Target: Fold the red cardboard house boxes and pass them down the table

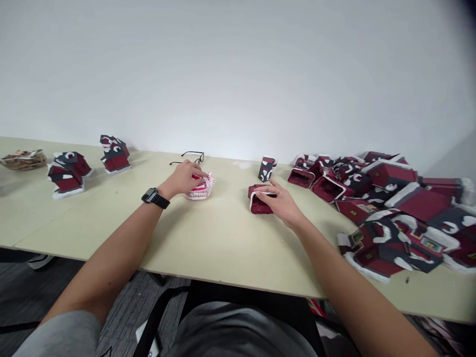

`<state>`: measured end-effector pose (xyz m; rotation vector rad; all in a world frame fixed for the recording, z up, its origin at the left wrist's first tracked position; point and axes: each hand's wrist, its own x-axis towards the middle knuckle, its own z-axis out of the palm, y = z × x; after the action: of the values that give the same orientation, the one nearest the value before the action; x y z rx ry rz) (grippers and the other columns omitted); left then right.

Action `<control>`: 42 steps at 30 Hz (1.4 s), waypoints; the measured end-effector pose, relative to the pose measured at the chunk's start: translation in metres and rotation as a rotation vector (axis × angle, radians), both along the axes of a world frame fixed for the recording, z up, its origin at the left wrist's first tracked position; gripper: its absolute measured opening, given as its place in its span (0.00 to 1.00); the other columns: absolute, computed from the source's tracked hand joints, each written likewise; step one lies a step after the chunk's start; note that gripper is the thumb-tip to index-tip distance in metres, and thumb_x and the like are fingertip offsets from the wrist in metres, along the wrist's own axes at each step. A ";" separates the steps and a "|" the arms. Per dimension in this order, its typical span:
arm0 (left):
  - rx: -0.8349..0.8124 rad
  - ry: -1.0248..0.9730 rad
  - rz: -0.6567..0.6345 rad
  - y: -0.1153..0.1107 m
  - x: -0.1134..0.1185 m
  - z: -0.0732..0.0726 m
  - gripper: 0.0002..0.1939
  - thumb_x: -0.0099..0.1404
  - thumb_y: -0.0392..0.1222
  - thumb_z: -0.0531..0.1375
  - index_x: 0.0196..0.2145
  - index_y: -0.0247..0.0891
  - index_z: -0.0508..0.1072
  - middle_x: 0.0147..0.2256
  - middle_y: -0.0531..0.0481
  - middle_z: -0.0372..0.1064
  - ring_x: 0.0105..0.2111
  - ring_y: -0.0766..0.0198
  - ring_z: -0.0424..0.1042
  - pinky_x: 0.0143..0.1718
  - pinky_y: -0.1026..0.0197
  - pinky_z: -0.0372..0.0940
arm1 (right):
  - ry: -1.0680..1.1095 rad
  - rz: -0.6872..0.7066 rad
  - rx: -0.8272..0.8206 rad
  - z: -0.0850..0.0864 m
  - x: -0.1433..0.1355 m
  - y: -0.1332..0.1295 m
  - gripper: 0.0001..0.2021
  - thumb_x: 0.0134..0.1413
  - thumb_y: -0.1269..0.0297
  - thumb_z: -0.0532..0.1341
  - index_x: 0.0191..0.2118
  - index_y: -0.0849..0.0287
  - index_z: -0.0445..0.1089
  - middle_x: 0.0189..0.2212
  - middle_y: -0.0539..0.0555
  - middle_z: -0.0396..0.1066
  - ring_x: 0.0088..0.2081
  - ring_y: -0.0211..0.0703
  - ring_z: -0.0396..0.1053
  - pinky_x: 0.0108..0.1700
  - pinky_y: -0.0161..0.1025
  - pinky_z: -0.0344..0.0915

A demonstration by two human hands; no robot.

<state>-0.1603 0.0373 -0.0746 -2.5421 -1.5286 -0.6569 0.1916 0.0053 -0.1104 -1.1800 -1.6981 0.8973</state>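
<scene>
My left hand (185, 176) reaches down into a small white woven basket (198, 195) with red pieces (202, 187) inside. Its fingers are bent together over the pieces; what they pinch, if anything, is hidden. To the right, my right hand (279, 199) grips a small dark red model house part (262, 208) between thumb and fingers. That part lies on its side on the table, its hollow opening with a white, snow-like rim towards me. Just behind it stands a narrow grey, white and red house piece (267, 168).
A large heap of red-and-grey snowy model houses (390, 218) covers the table's right side. Several similar houses (70, 173) stand at the left, near a basket of brown scraps (24, 159). Black-framed glasses (201, 157) lie by the wall (230, 74). The table's front edge (223, 283) is close.
</scene>
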 end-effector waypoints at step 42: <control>0.069 -0.265 0.043 -0.037 0.076 0.000 0.14 0.78 0.47 0.46 0.41 0.41 0.68 0.31 0.50 0.71 0.28 0.58 0.69 0.32 0.57 0.58 | -0.289 0.033 0.436 -0.014 0.001 0.008 0.15 0.50 0.72 0.69 0.45 0.51 0.79 0.51 0.54 0.78 0.55 0.56 0.70 0.61 0.57 0.62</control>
<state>-0.0839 -0.0002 -0.0749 -2.4431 -1.5991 -1.0577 0.1924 0.0133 -0.1241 -1.0163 -2.0202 0.3525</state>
